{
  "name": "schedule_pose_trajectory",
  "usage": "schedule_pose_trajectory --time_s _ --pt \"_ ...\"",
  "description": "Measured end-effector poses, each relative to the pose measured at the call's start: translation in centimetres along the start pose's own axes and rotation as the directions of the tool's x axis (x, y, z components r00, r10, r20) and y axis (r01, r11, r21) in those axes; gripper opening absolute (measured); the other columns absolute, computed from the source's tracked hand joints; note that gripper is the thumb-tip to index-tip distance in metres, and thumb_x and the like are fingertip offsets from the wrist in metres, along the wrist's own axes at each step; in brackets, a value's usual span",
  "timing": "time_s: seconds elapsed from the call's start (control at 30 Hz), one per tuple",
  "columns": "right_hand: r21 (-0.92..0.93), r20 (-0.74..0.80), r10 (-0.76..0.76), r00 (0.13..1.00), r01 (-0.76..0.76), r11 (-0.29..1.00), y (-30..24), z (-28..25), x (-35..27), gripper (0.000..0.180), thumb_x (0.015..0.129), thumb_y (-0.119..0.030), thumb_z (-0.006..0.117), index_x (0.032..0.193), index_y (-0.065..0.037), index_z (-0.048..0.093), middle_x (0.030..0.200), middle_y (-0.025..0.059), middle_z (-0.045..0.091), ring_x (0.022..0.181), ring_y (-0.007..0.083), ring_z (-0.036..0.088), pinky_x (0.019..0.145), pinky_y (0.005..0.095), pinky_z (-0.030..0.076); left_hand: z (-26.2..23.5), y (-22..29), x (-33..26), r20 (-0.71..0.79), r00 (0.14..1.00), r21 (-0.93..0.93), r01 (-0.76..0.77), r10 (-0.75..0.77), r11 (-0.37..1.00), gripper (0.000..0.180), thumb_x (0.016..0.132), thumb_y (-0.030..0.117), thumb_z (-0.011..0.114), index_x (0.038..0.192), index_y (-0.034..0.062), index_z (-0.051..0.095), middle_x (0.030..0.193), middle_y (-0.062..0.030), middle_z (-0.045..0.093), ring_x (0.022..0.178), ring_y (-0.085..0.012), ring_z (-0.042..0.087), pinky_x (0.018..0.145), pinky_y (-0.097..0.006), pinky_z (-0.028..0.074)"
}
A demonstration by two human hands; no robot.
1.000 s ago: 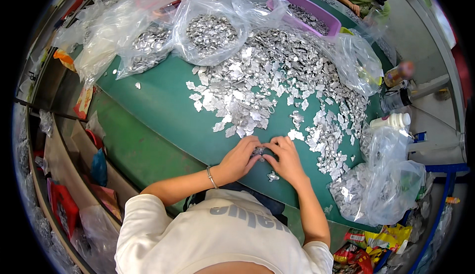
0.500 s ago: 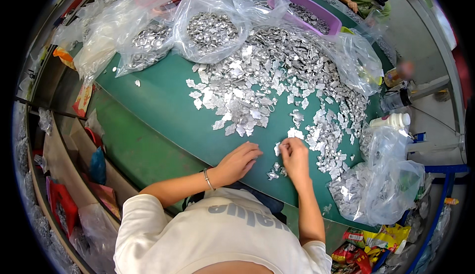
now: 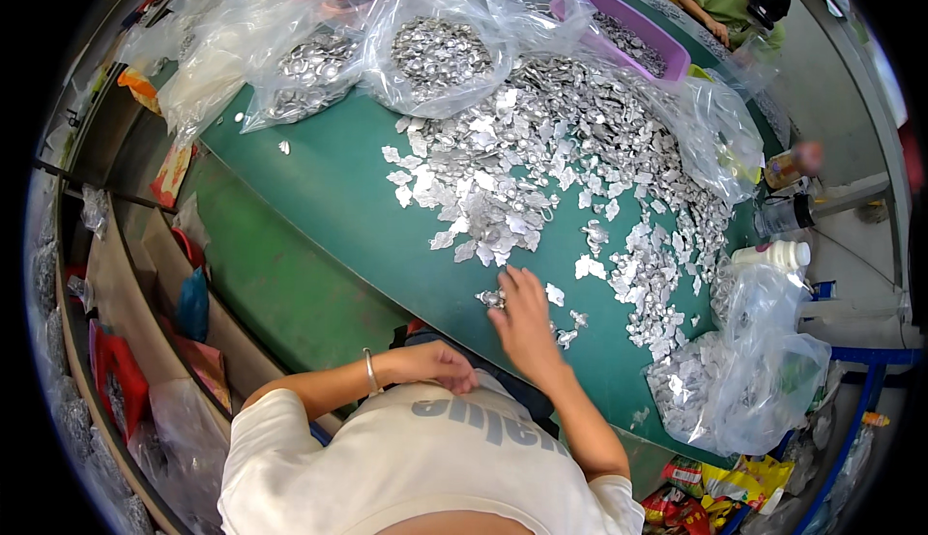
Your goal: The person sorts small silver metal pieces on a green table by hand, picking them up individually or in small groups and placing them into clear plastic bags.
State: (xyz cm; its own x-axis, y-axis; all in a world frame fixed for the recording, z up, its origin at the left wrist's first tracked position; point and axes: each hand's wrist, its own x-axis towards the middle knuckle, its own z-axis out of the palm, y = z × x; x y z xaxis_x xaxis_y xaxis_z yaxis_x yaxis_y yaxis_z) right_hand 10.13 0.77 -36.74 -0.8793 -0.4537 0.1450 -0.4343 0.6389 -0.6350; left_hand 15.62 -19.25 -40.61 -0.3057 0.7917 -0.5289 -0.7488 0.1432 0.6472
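Observation:
My right hand [image 3: 527, 320] is over the green table [image 3: 319, 202], thumb and fingers apart around a small silver metal piece [image 3: 491, 298] at its left side. Whether the fingertips touch that piece is hard to see. My left hand [image 3: 437, 365] is drawn back in front of my shirt at the table's near edge, its fingers loosely bent with nothing visible in them. A flat silver piece [image 3: 554, 294] lies just right of my right hand. Below it are a few shaped metal pieces [image 3: 570, 330]. Beyond spreads a large heap of flat silver pieces [image 3: 488, 187].
Clear plastic bags of metal parts [image 3: 440, 57] stand along the far side, beside a purple bin [image 3: 628, 13]. Another filled bag [image 3: 720, 390] sits at the right edge, near a white bottle [image 3: 773, 254]. A co-worker in green [image 3: 720, 3] works at the far right.
My right hand has moved left, its fingers spreading beside a metal piece now lying there. My left hand has pulled back from the table toward my body. The whole view has shifted slightly.

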Motion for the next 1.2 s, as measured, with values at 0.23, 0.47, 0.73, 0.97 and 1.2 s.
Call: schedule_pose_trajectory --time_s 0.23,0.47,0.73,0.97,1.2 --pt "-0.022 0.112 -0.006 0.994 0.009 1.000 -2.1 1.0 -0.9 0.050 0.081 -0.012 0.064 0.127 0.000 0.049 0.136 0.0210 0.038 0.129 0.0444 0.031 0.104 0.0512 0.031 -0.7 -1.5 2.2 0.080 0.995 -0.833 0.032 0.064 0.553 0.049 0.093 0.017 0.032 0.129 -0.0156 0.034 0.136 -0.0303 0.039 0.128 -0.0383 0.040 0.111 -0.047 0.027" --pt "0.156 0.370 -0.293 0.881 0.252 0.955 -3.0 2.6 -3.5 0.041 0.082 -0.010 0.060 0.122 -0.003 0.053 0.134 0.0169 0.043 0.130 0.0355 0.034 0.106 0.0487 0.031 -2.1 -3.9 3.0 0.125 0.965 -0.939 0.039 0.231 0.343 0.047 0.093 0.025 0.029 0.121 -0.0063 0.049 0.129 -0.0263 0.049 0.121 -0.0378 0.047 0.105 -0.050 0.035" --pt "0.432 0.103 -0.206 0.973 0.143 0.891 -1.2 -0.1 -1.3 0.033 0.080 0.000 0.061 0.112 -0.002 0.060 0.120 0.0154 0.057 0.118 0.0316 0.051 0.100 0.0397 0.040 -1.9 -3.7 3.4 -0.108 0.987 -0.815 -0.021 -0.117 0.579 0.020 0.092 0.016 0.048 0.099 -0.0006 0.057 0.087 -0.0133 0.064 0.084 -0.0234 0.063 0.069 -0.033 0.055" --pt "-0.192 -0.389 0.262 0.883 -0.356 0.915 10.4 -5.4 7.7 0.042 0.088 -0.020 0.057 0.123 0.003 0.051 0.127 0.0209 0.051 0.127 0.0348 0.041 0.107 0.0503 0.025 -2.4 -4.6 4.0 -0.025 1.000 -0.821 -0.023 0.003 0.570 0.024 0.091 0.017 0.056 0.102 -0.0048 0.058 0.090 -0.0139 0.064 0.077 -0.0176 0.061 0.067 -0.027 0.054" --pt "-0.513 0.000 0.173 0.985 -0.149 0.846 4.3 -1.4 4.7 0.045 0.089 -0.026 0.057 0.122 0.005 0.052 0.134 0.0225 0.045 0.131 0.0361 0.036 0.106 0.0619 0.017 -2.1 -4.1 3.4 -0.108 0.994 -0.792 -0.102 0.027 0.602 0.038 0.093 0.016 0.047 0.120 -0.0121 0.048 0.114 -0.0280 0.058 0.103 -0.0324 0.061 0.090 -0.042 0.051"
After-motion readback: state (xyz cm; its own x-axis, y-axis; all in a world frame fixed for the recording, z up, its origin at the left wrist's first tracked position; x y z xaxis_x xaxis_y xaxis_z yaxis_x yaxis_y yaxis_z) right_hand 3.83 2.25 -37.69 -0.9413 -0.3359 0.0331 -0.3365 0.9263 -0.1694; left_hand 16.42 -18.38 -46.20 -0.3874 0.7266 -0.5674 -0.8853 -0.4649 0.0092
